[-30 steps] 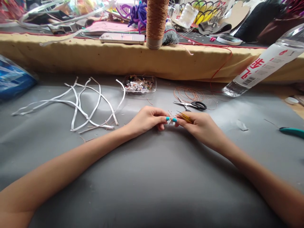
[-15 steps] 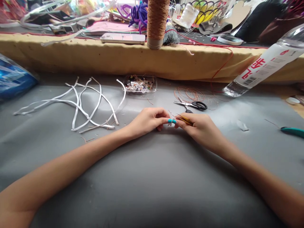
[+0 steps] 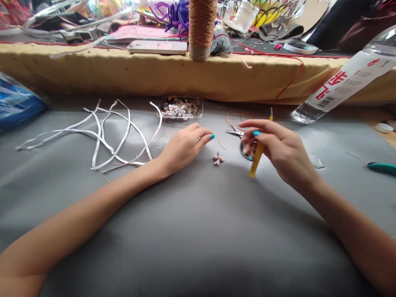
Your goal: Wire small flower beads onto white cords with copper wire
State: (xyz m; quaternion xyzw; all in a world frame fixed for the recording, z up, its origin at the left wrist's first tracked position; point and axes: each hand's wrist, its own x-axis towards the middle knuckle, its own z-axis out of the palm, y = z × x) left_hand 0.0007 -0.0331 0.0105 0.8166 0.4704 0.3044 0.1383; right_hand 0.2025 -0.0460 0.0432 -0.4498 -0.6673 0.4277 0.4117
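A small flower-shaped piece [image 3: 218, 158] with pale loops and an orange middle lies on the grey mat, touched by neither hand. To its left my left hand [image 3: 185, 148] rests on the mat, fingers loosely bent and nothing visible in them. My right hand [image 3: 275, 148] is above the mat to the right, holding yellow tweezers [image 3: 257, 159] that slant across its fingers. Behind those fingers are scissors [image 3: 235, 133], partly hidden; whether the fingers touch them I cannot tell. A short bit of copper-coloured wire [image 3: 222, 145] lies just behind the flower piece.
White strips [image 3: 102, 136] lie crossed at left. Behind my hands are a clear tray of small pieces [image 3: 179, 110] and coiled thin wire [image 3: 238, 117]. A bottle [image 3: 334, 88] leans at right, near a teal-handled tool [image 3: 382, 168]. A thread spool [image 3: 201, 33] stands on the cluttered ledge.
The flower piece, held between both hands before, now lies on the mat. My left hand has drawn back left; my right hand has moved right, the tweezers turning more upright.
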